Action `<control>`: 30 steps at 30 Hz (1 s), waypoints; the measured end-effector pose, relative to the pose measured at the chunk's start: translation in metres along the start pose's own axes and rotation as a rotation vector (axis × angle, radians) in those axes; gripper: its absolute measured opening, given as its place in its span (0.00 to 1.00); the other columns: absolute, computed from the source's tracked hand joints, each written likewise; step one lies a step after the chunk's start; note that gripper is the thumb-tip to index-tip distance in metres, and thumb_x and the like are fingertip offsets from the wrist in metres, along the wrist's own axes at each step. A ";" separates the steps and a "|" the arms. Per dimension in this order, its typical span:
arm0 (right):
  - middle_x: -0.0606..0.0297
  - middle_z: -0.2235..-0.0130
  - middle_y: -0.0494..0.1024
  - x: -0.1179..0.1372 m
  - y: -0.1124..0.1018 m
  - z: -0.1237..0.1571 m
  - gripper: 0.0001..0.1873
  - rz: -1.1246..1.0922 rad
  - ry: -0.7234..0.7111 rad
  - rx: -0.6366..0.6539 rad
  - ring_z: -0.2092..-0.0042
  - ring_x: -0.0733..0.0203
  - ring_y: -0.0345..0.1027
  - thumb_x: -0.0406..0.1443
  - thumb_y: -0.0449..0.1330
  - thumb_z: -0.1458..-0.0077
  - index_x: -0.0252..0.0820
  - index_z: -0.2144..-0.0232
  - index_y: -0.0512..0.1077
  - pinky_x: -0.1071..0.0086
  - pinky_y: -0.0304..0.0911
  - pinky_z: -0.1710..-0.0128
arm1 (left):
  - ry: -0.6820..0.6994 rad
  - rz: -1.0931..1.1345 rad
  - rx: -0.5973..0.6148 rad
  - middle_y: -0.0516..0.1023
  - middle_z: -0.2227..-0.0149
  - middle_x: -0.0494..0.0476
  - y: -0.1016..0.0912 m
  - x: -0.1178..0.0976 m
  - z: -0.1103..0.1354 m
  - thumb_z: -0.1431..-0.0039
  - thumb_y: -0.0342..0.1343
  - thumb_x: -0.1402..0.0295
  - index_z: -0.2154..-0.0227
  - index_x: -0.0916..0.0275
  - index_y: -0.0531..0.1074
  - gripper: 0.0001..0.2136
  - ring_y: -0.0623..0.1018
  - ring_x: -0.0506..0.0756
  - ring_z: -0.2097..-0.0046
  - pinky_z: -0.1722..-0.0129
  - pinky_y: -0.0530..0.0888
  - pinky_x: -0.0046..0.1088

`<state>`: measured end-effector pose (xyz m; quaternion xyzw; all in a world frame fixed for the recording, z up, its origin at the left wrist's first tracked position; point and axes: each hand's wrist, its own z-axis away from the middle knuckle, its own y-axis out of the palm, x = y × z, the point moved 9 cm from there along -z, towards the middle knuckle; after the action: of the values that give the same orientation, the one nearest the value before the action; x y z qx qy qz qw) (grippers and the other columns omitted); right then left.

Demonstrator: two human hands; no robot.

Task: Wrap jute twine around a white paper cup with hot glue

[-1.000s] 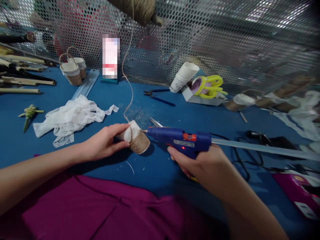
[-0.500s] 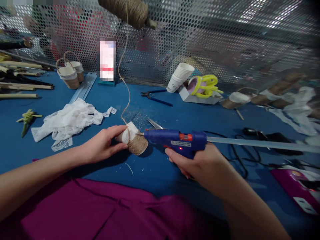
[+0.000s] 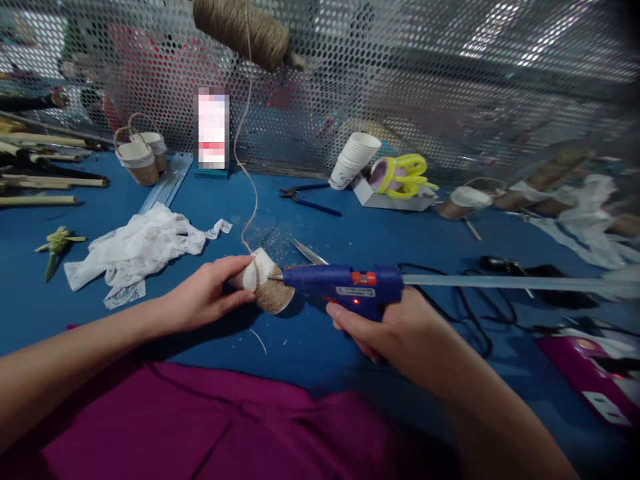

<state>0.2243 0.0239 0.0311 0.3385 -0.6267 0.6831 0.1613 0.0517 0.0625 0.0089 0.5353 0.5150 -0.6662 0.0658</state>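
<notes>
My left hand (image 3: 210,293) grips a small white paper cup (image 3: 262,261) that lies tilted on its side. Brown twine (image 3: 274,294) is wound round part of the cup, and the loose strand (image 3: 254,200) runs up to a large spool (image 3: 242,32). In my right hand (image 3: 380,328) is a blue hot glue gun (image 3: 345,285), its red light lit and a long clear glue stick (image 3: 480,283) sticking out of the back. The gun's nozzle points left and meets the cup near the edge of the wound twine, as far as I can tell.
Scissors (image 3: 309,252) lie partly behind the glue gun. Pliers (image 3: 311,200), stacked paper cups (image 3: 354,160) and a white box (image 3: 393,199) with yellow pipe cleaners stand farther back. White lace (image 3: 137,247) is heaped at left. The gun's black cord (image 3: 465,313) and a purple power strip (image 3: 583,373) are at right.
The glue gun has shifted slightly left, its nozzle nearer my left hand on the cup. The whole view has tilted a little; both hands keep their holds.
</notes>
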 end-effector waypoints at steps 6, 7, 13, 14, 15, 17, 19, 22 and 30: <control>0.73 0.89 0.61 -0.005 0.005 -0.008 0.12 -0.278 0.246 0.097 0.86 0.69 0.54 0.44 0.57 0.52 0.42 0.79 0.69 0.73 0.53 0.86 | -0.005 -0.016 -0.029 0.73 0.58 0.61 -0.001 0.002 -0.001 0.45 0.51 0.66 0.53 0.66 0.64 0.17 0.72 0.55 0.59 0.59 0.68 0.31; 0.73 0.89 0.61 -0.004 0.003 -0.010 0.12 -0.363 0.257 0.091 0.85 0.70 0.54 0.44 0.58 0.53 0.41 0.76 0.70 0.74 0.52 0.86 | -0.010 -0.024 -0.032 0.73 0.58 0.61 -0.001 0.003 -0.001 0.45 0.51 0.66 0.53 0.66 0.64 0.17 0.72 0.56 0.59 0.59 0.68 0.32; 0.68 0.77 0.69 -0.043 -0.028 -0.028 0.17 -0.536 0.382 -0.224 0.77 0.69 0.62 0.47 0.62 0.60 0.40 0.75 0.68 0.74 0.58 0.78 | -0.009 -0.008 -0.042 0.74 0.59 0.62 -0.001 0.004 -0.003 0.45 0.51 0.67 0.56 0.67 0.66 0.15 0.72 0.56 0.59 0.60 0.68 0.31; 0.69 0.77 0.68 -0.051 -0.033 -0.032 0.17 -0.454 0.394 -0.277 0.78 0.70 0.61 0.48 0.60 0.58 0.40 0.75 0.68 0.74 0.59 0.77 | 0.000 -0.004 -0.051 0.74 0.58 0.62 -0.001 0.003 -0.003 0.46 0.51 0.67 0.55 0.67 0.66 0.15 0.72 0.56 0.59 0.59 0.68 0.32; 0.69 0.78 0.67 -0.057 -0.034 -0.038 0.18 -0.334 0.402 -0.284 0.78 0.70 0.60 0.50 0.56 0.54 0.40 0.75 0.67 0.74 0.59 0.77 | 0.009 -0.001 -0.061 0.73 0.58 0.62 -0.002 0.003 -0.003 0.46 0.51 0.67 0.55 0.67 0.65 0.16 0.72 0.56 0.59 0.59 0.68 0.32; 0.68 0.79 0.66 -0.069 -0.033 -0.049 0.18 -0.221 0.431 -0.290 0.79 0.69 0.60 0.49 0.52 0.49 0.40 0.77 0.66 0.74 0.59 0.78 | 0.020 0.002 -0.071 0.73 0.57 0.62 -0.003 0.002 -0.003 0.46 0.51 0.68 0.54 0.67 0.65 0.17 0.72 0.56 0.58 0.58 0.67 0.32; 0.67 0.81 0.66 -0.079 -0.029 -0.061 0.19 -0.122 0.471 -0.280 0.81 0.68 0.60 0.47 0.49 0.46 0.40 0.79 0.64 0.72 0.58 0.80 | 0.020 0.001 -0.076 0.73 0.57 0.62 -0.003 0.003 -0.003 0.46 0.51 0.68 0.54 0.67 0.65 0.17 0.72 0.55 0.58 0.58 0.67 0.32; 0.63 0.81 0.68 -0.086 -0.029 -0.075 0.19 0.077 0.500 -0.263 0.80 0.64 0.63 0.46 0.48 0.45 0.41 0.81 0.62 0.69 0.58 0.79 | 0.016 0.001 -0.078 0.74 0.58 0.61 -0.003 0.003 -0.002 0.46 0.51 0.68 0.54 0.67 0.65 0.17 0.72 0.56 0.58 0.58 0.68 0.32; 0.44 0.56 0.69 -0.058 -0.038 -0.083 0.15 0.634 0.404 -0.345 0.51 0.44 0.59 0.42 0.50 0.45 0.34 0.66 0.69 0.59 0.56 0.59 | 0.014 0.018 -0.081 0.74 0.57 0.61 -0.004 0.003 -0.003 0.47 0.52 0.68 0.53 0.67 0.65 0.17 0.72 0.56 0.58 0.58 0.68 0.33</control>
<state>0.2688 0.1217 0.0220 -0.0443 -0.7611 0.6365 0.1169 0.0503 0.0679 0.0095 0.5415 0.5372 -0.6404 0.0901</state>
